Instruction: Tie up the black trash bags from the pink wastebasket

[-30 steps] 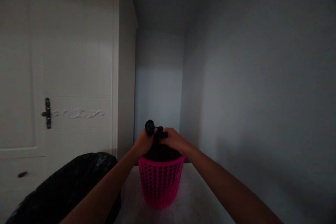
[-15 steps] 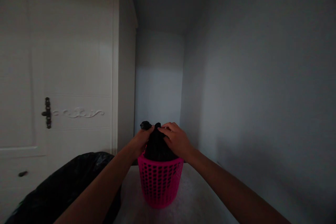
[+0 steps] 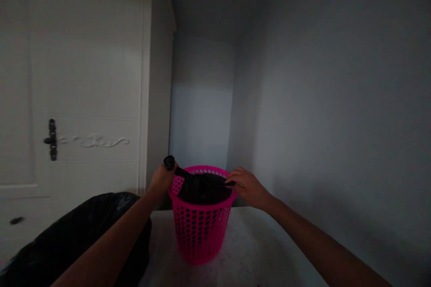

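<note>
My left hand (image 3: 163,179) has a closed grip on a bunched end of the black bag (image 3: 204,189); my right hand (image 3: 248,186) pinches its other side — bag down in the pink basket (image 3: 201,252), on the pale surface (image 3: 254,242).

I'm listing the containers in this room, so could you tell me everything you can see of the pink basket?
The basket is bright pink, round and open-topped, narrowing toward its base, and looks like plastic. Rows of holes pierce its wall below a plain rim. It stands upright on a pale surface, with a black bag inside. The left hand and right hand hold the bag at either side of the rim; whether they touch the basket is unclear.
</note>
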`<state>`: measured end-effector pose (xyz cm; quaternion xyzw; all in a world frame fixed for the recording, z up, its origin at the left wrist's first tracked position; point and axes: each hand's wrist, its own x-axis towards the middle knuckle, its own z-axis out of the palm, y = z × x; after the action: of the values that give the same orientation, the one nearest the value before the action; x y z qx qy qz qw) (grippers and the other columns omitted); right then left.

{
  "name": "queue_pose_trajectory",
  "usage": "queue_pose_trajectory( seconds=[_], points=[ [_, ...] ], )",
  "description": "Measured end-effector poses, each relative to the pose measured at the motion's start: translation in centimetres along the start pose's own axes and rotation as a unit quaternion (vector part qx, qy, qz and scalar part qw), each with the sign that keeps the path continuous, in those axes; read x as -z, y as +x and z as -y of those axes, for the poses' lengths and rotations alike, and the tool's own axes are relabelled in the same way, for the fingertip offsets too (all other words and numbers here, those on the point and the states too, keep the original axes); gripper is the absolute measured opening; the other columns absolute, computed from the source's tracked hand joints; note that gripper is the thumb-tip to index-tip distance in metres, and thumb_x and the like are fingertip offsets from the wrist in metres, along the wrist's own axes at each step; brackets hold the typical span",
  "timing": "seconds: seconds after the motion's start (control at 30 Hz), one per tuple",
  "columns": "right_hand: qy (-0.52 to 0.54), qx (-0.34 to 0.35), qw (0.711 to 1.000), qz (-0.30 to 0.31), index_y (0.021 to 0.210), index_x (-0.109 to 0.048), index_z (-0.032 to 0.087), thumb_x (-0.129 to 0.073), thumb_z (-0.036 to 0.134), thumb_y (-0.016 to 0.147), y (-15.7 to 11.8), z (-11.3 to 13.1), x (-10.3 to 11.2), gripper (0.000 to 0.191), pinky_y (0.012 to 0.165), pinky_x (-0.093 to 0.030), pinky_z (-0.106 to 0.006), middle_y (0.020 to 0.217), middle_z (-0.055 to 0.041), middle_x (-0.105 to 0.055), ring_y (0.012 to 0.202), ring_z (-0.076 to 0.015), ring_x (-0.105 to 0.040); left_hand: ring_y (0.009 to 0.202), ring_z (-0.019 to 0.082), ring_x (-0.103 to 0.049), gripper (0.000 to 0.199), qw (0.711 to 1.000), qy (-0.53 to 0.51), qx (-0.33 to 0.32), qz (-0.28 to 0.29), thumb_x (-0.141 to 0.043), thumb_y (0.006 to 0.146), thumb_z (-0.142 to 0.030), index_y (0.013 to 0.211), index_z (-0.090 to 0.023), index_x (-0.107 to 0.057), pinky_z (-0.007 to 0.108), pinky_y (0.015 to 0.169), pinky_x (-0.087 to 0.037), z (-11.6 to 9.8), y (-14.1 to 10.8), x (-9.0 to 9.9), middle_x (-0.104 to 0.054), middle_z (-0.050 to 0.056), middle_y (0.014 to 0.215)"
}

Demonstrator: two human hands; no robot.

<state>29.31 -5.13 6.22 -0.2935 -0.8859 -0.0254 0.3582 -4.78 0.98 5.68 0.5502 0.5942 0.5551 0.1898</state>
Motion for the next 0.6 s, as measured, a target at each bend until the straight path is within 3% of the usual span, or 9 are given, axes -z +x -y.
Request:
queue_pose_trajectory(
  seconds=[0.1, 0.23, 0.3, 0.37, 0.47, 0.53, 0.6],
  points=[
    [0.04, -0.072, 0.997, -0.008, 0.099, -0.075, 0.021, -0.068, 0.026, 0.095, 1.0, 0.5, 0.8, 0.009, 0.087, -0.053, -0.037, 0.1, -0.0066, -0.073, 0.095, -0.0213, -0.067, 0.074, 0.024, -0.07, 0.026, 0.999, -0.051, -0.009, 0.013, -0.075, 0.083, -0.042, 0.071, -0.019, -0.069, 0.033, 0.066, -0.053, -0.2, -0.7, -0.9, -0.07, 0.002, 0.067],
    [0.088, -0.105, 0.991, -0.006, 0.131, -0.066, 0.022, -0.075, 0.049, 0.091, 4.1, 2.0, 0.2, 0.049, 0.099, -0.053, -0.041, 0.128, -0.012, -0.071, 0.113, -0.0244, -0.068, 0.08, 0.031, -0.073, 0.042, 0.99, -0.136, -0.021, 0.009, -0.074, 0.073, -0.059, 0.08, -0.017, -0.073, 0.036, 0.064, -0.055, -0.8, -2.1, -1.6, -0.076, 0.007, 0.075],
    [0.041, -0.098, 0.993, 0.049, 0.135, -0.065, 0.02, -0.08, 0.054, 0.085, 6.0, 2.9, -0.8, 0.062, 0.103, -0.052, -0.044, 0.134, -0.0153, -0.07, 0.119, -0.0288, -0.067, 0.088, 0.032, -0.074, 0.054, 0.984, -0.175, -0.025, -0.006, -0.073, 0.073, -0.065, 0.095, -0.016, -0.073, 0.038, 0.072, -0.059, -0.8, -3.2, -1.6, -0.078, 0.009, 0.088],
    [-0.031, -0.086, 0.986, 0.138, 0.134, -0.067, 0.02, -0.086, 0.053, 0.078, 7.6, 3.6, -2.1, 0.068, 0.1, -0.052, -0.045, 0.133, -0.0158, -0.072, 0.12, -0.0331, -0.067, 0.11, 0.033, -0.072, 0.067, 0.978, -0.204, -0.027, -0.04, -0.072, 0.075, -0.068, 0.119, -0.017, -0.069, 0.041, 0.088, -0.059, -0.4, -4.8, -1.4, -0.077, 0.013, 0.115],
    [-0.124, -0.074, 0.966, 0.216, 0.12, -0.074, 0.024, -0.086, 0.038, 0.08, 9.3, 4.0, -3.8, 0.045, 0.086, -0.055, -0.039, 0.121, -0.0111, -0.078, 0.109, -0.0324, -0.072, 0.146, 0.033, -0.049, 0.075, 0.967, -0.23, -0.022, -0.105, -0.06, 0.087, -0.07, 0.147, -0.025, -0.052, 0.046, 0.115, -0.047, 1.4, -8.2, -1.3, -0.052, 0.014, 0.159],
    [-0.16, -0.069, 0.963, 0.204, 0.112, -0.075, 0.023, -0.079, 0.027, 0.085, 9.9, 3.8, -4.5, 0.028, 0.081, -0.053, -0.036, 0.114, -0.0104, -0.079, 0.103, -0.0299, -0.073, 0.153, 0.031, -0.042, 0.07, 0.966, -0.235, -0.028, -0.102, -0.052, 0.096, -0.066, 0.152, -0.026, -0.046, 0.047, 0.124, -0.036, 3.7, -10.9, -1.9, -0.047, 0.013, 0.164],
    [-0.174, -0.075, 0.967, 0.169, 0.115, -0.071, 0.021, -0.069, 0.021, 0.091, 10.4, 3.3, -4.6, 0.024, 0.08, -0.051, -0.035, 0.114, -0.0117, -0.077, 0.102, -0.028, -0.072, 0.155, 0.03, -0.039, 0.069, 0.973, -0.214, -0.043, -0.08, -0.045, 0.1, -0.064, 0.157, -0.026, -0.038, 0.047, 0.127, -0.031, 6.8, -13.5, -3.2, -0.044, 0.013, 0.166]
  ],
)
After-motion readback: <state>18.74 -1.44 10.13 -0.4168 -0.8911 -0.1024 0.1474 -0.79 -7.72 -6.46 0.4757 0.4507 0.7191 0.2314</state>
